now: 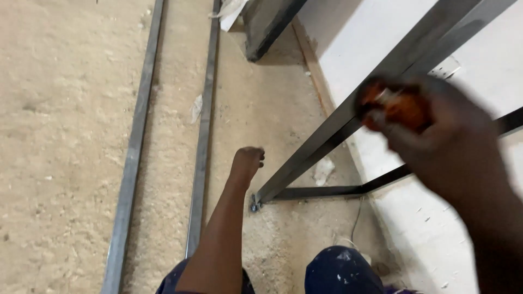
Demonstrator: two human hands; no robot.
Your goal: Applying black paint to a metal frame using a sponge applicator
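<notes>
The right hand is raised close to the camera and blurred, its fingers curled tight around a small orange object; what the object is cannot be told. Just behind those fingers runs a slanted bar of a dark steel frame, which drops to a corner joint on the sandy floor. The left hand reaches down, fingers bent into a loose fist, holding nothing, just left of the slanted bar and slightly above the joint. Further left of these fingers, 2 long steel bars lie parallel on the floor. A white wall stands behind the frame.
</notes>
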